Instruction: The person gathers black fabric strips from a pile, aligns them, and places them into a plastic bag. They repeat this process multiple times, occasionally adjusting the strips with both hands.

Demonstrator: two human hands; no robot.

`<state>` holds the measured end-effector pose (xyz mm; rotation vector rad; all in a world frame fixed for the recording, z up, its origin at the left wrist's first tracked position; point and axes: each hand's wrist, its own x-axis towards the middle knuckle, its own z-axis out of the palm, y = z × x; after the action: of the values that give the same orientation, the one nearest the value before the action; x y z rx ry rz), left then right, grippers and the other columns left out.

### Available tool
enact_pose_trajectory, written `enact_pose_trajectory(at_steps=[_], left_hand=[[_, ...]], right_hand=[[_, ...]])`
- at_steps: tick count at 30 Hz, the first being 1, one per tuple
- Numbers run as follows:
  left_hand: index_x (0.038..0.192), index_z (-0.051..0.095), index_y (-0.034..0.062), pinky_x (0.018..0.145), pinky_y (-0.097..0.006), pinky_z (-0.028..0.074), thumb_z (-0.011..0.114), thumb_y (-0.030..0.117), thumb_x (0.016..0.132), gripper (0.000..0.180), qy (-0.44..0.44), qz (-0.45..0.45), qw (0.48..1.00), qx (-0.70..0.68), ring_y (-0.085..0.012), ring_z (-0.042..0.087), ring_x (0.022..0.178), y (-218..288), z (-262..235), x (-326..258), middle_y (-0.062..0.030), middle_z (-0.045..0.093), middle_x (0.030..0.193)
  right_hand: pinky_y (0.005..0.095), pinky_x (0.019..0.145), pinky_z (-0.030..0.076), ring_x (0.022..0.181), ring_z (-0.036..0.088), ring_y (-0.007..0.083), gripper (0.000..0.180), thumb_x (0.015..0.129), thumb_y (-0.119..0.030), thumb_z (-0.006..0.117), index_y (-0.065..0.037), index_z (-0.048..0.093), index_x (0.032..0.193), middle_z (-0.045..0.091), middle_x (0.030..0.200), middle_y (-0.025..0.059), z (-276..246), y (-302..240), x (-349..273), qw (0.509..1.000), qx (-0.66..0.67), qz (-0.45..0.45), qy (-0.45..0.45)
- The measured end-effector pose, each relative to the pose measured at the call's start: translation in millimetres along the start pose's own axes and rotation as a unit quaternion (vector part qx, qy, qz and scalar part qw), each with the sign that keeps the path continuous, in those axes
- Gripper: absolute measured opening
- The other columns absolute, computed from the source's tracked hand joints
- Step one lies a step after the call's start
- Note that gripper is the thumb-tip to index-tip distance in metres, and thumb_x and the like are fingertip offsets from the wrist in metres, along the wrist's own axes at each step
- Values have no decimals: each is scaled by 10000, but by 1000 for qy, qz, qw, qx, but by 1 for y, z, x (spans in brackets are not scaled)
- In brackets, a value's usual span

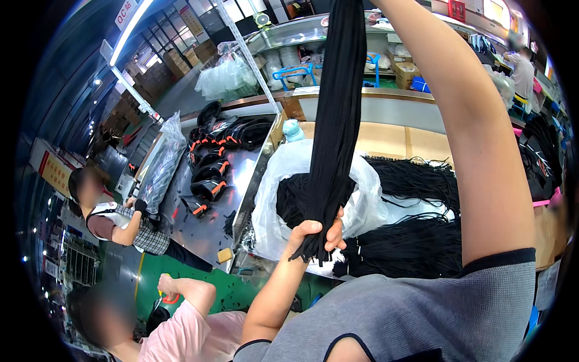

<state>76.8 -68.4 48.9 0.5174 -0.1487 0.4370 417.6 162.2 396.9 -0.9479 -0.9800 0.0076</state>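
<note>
My left hand (pixel 322 234) is closed around the lower end of a long bundle of black cords (pixel 339 102), whose loose tips hang out below the fingers. The bundle runs almost straight up and leaves the top edge of the view. My right arm (pixel 482 114) is raised toward that same edge; its hand lies outside the picture. Behind the bundle, a white plastic bag (pixel 271 205) stands with its mouth spread, and more black cords lie inside it. Two more heaps of cords, a near one (pixel 404 247) and a far one (pixel 416 184), rest on the table to the right.
A cardboard sheet (pixel 386 140) and a light blue bottle (pixel 293 130) are beyond the bag. On the metal table to the left are several black pieces with orange trim (pixel 210 187). Two people work at the left, one in a pink shirt (pixel 181 338) close by.
</note>
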Motion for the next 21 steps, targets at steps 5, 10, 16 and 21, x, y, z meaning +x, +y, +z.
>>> enact_pose_trajectory(at_steps=[5,10,16,21], left_hand=[[1355,432,-89,888,-434,600,677,229,860,637,-7,-2,1000,6,-202,622,697,-9,14,2,-123,575,879],[1388,383,-110,905,-464,601,719,166,804,728,26,-18,997,69,-218,643,710,-10,20,-4,-141,568,886],[1315,464,-94,884,-395,617,694,197,831,610,83,-54,992,72,-172,642,697,-14,15,2,-104,579,848],[1191,527,-46,903,-389,590,659,122,861,393,107,-93,989,45,-174,659,731,-16,0,9,-108,626,897]], right_hand=[[339,560,498,625,622,197,282,794,-185,796,-8,658,965,658,762,92,-41,48,-9,985,174,19,6],[335,597,550,665,662,208,272,845,-221,788,-5,670,959,687,802,102,-121,120,4,993,64,92,-40],[328,547,520,623,658,218,266,852,-187,776,51,671,907,688,778,126,-172,118,-16,987,66,135,-59],[352,547,512,603,633,194,299,832,-278,804,-11,672,807,673,744,97,-234,143,-32,981,86,175,-12]])
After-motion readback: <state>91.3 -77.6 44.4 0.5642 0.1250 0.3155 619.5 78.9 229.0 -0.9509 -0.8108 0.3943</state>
